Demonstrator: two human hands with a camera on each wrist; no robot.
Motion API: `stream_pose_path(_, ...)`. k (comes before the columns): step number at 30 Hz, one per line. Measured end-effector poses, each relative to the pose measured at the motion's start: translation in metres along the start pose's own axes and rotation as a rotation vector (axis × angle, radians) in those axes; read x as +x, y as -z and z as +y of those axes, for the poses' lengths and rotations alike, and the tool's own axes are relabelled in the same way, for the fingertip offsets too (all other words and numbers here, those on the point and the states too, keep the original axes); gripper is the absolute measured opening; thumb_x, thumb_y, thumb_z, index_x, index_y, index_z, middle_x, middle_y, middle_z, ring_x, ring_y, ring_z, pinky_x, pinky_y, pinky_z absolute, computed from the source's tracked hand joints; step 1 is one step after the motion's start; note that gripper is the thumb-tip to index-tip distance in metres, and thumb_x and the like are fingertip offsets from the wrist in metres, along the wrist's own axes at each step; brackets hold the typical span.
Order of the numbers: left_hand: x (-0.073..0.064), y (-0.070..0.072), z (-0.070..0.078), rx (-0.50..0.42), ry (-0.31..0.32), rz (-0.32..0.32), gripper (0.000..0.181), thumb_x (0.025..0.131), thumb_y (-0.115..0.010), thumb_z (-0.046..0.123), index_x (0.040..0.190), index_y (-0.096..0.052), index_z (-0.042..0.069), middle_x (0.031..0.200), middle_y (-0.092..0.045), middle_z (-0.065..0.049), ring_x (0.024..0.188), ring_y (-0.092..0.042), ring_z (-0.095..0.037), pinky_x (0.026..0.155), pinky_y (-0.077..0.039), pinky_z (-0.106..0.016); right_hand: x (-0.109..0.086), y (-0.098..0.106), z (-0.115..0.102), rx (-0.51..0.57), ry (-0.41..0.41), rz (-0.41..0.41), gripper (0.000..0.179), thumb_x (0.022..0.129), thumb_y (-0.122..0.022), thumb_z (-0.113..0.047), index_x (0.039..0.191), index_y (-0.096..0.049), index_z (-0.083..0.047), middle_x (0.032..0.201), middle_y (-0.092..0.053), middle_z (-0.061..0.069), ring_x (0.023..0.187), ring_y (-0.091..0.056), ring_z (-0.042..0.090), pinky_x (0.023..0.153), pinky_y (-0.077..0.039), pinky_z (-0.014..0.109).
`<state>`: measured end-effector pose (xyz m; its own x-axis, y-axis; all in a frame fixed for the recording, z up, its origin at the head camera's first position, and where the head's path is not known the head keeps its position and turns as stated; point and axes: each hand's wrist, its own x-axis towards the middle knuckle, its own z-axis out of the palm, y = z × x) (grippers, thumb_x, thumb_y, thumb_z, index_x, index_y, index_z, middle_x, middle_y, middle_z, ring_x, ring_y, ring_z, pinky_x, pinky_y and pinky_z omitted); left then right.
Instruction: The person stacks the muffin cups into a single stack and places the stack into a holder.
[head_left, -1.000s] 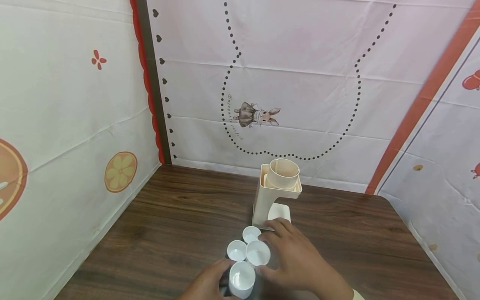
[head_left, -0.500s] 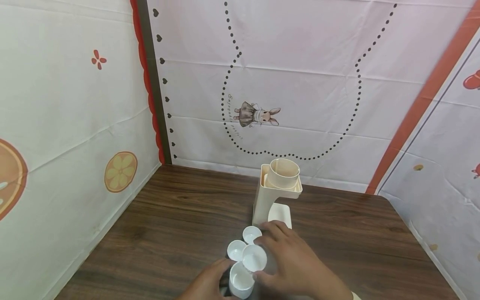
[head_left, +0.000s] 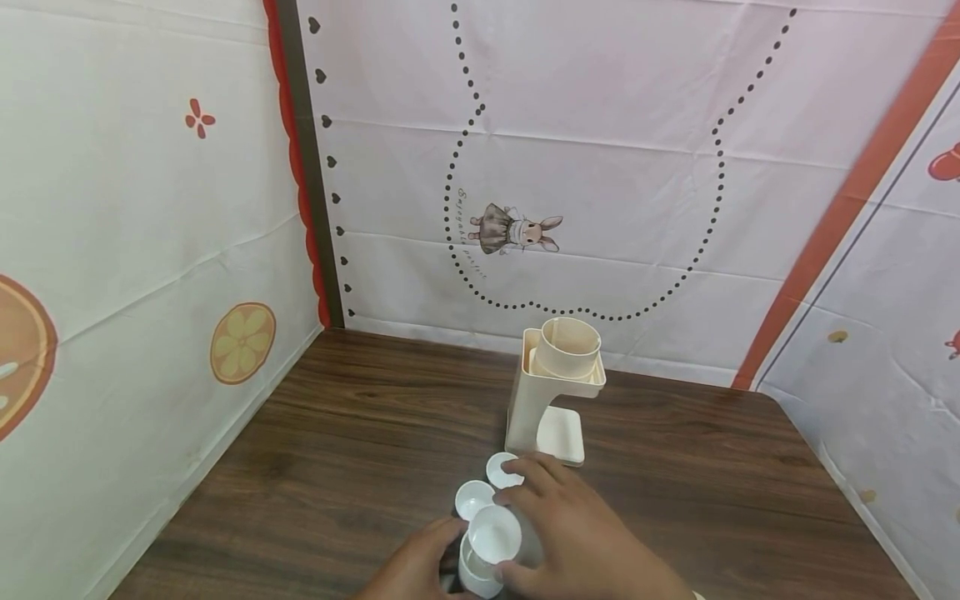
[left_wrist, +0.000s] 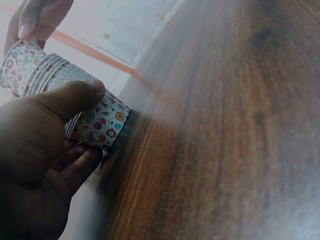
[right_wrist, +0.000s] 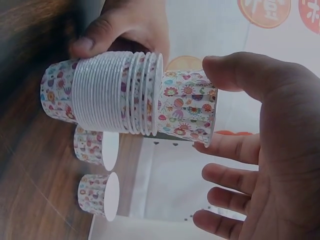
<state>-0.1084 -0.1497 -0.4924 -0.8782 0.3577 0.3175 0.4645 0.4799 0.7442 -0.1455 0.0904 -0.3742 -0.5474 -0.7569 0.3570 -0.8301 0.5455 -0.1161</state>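
Observation:
My left hand (head_left: 417,560) grips a nested stack of small flower-patterned paper baking cups (right_wrist: 100,92), white inside, which stands on the table. The thumb lies across the stack's side in the left wrist view. Between thumb and index finger, my right hand (head_left: 581,533) pinches a single paper baking cup (right_wrist: 186,106) by its rim. That cup is right over the stack's mouth, its base at the top rim; whether it has entered is unclear. Two separate cups stand beyond the stack, a nearer cup (head_left: 474,500) and a farther cup (head_left: 501,470), partly behind my right fingers.
Just behind the cups, a cream-coloured stand (head_left: 528,412) with a round holder on top and a flat base rises from the dark wooden table (head_left: 360,433). Printed cloth walls (head_left: 600,208) border the table at the back and both sides.
My right hand has carried the single cup leftward and nearer to me, from beside the stack to over its mouth. The left hand and the two standing cups have stayed in place.

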Motion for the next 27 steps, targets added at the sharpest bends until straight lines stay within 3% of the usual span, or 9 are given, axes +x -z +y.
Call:
stream_pose_path(7, -0.0008, -0.0011, -0.0003, 0.051, -0.052, 0.029, 0.065, 0.070, -0.095, 0.025, 0.128, -0.063, 0.024, 0.117, -0.061, 0.011, 0.103, -0.058, -0.004, 0.085, -0.053, -0.029, -0.0007, -0.0037, -0.0015, 0.016, 0.012, -0.029, 0.057, 0.071, -0.086, -0.049, 0.120, -0.069, -0.024, 0.142, -0.049, -0.010, 0.140, -0.038, 0.016, 0.101, -0.049, 0.042)
stream_pose_path(27, 0.0001, -0.0011, -0.0017, 0.031, -0.055, 0.017, 0.065, 0.069, -0.096, 0.024, 0.126, -0.064, 0.023, 0.115, -0.061, 0.011, 0.102, -0.057, -0.004, 0.085, -0.053, -0.029, -0.0014, -0.0089, -0.0015, 0.026, 0.015, -0.046, 0.053, 0.072, -0.086, -0.049, 0.117, -0.068, -0.025, 0.140, -0.049, -0.012, 0.135, -0.040, 0.013, 0.103, -0.046, 0.041)
